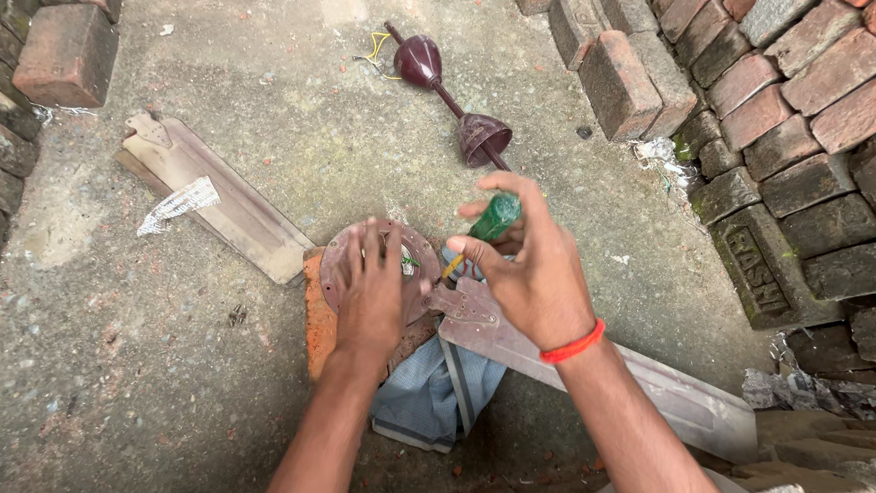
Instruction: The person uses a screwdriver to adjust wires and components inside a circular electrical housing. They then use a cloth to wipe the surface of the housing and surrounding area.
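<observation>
My left hand (370, 292) lies flat, fingers spread, on a round brown metal fan motor housing (415, 248) that rests on an orange brick (318, 315). My right hand (525, 265), with a red band on the wrist, grips a green-handled screwdriver (495, 219) whose tip points down at the edge of the housing, where a fan blade (675, 397) bracket meets it. A grey-blue cloth (433, 397) lies under the brick and blade.
A second fan blade (228, 205) with a scrap of paper lies on the concrete at left. A maroon down rod with two canopy cups (452, 91) lies behind. Stacked bricks (776, 119) line the right side; more bricks sit top left.
</observation>
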